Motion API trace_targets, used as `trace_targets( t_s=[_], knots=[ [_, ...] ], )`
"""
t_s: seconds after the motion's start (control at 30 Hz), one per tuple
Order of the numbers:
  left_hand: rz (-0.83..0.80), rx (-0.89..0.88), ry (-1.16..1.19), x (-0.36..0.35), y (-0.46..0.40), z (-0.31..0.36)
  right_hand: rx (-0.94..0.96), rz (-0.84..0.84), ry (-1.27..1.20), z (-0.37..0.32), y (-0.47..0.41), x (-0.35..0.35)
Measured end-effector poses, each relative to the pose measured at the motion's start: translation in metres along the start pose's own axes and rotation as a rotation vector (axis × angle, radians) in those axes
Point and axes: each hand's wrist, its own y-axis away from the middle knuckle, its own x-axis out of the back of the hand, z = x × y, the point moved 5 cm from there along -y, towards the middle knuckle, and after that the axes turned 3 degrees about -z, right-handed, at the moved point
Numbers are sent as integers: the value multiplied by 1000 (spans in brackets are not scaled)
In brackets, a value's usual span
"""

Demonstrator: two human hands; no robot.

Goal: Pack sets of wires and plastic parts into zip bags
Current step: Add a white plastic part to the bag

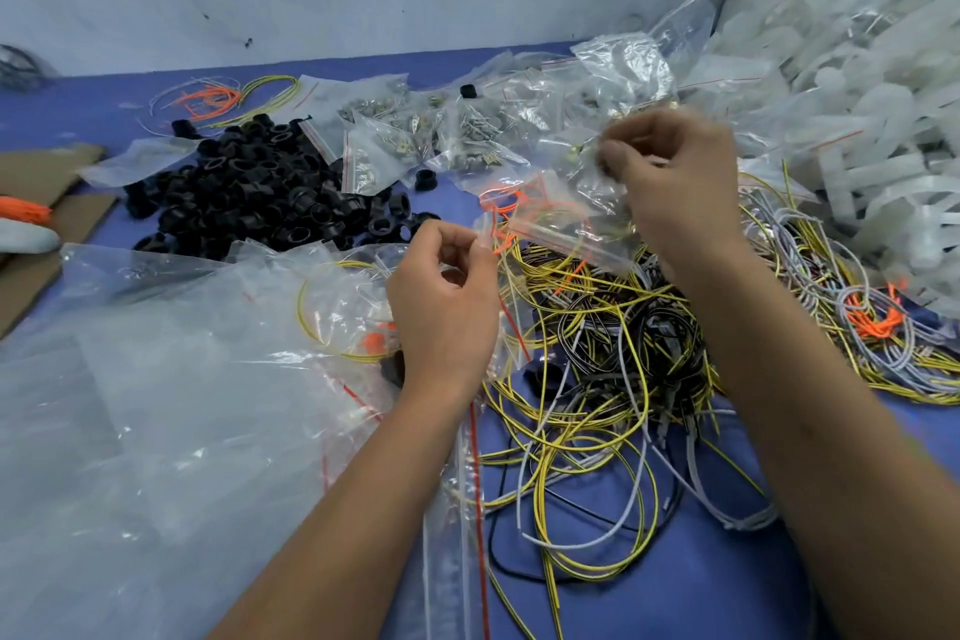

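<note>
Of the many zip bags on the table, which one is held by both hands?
The zip bag with orange and yellow wires inside, raised between the left hand and right hand; the others lie untouched.

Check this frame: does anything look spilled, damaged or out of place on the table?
Nothing looks damaged. A few black plastic rings lie apart from the main black pile, and the wires are a tangled heap. Both hands hold one zip bag.

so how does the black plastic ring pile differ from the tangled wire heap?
The pile of black plastic rings lies left of the hands; the tangled wire heap lies under and right of them. The rings are short, rigid-looking and all black; the wires are long, looped and mixed yellow, grey, black and orange. The rings sit as separate pieces; the wires are intertwined. Both lie loose, unbagged, on the blue table.
</note>
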Motion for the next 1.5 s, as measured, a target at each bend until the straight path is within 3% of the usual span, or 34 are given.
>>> trace_targets(
  t_s=[0.17,0.4,0.57,0.7,0.8,0.93,1.1,1.23,1.4,1.5],
  knots=[
    [32,0,0,2,0,2,-15,-49,-35,-3,37,-19],
    [5,25,6,2,0,1,-227,-213,-362,1,53,-30],
    [81,40,62,6,0,0,-31,-153,-143,-7,54,-31],
    [175,8,101,12,0,5,49,-202,-137,-15,56,-32],
    [190,-75,45,14,2,14,108,-296,-99,-24,59,-35],
    [171,-327,-162,14,8,34,124,-534,-139,-30,67,-47],
    [133,-563,-252,11,19,55,39,-549,-179,-27,69,-52],
    [73,-671,-286,4,28,61,-26,-589,-155,-21,74,-56],
    [32,-726,-235,1,35,66,-175,-790,-429,-25,87,-63],
    [18,-736,-190,1,37,70,-229,-801,-475,-26,88,-63]
  ],
)
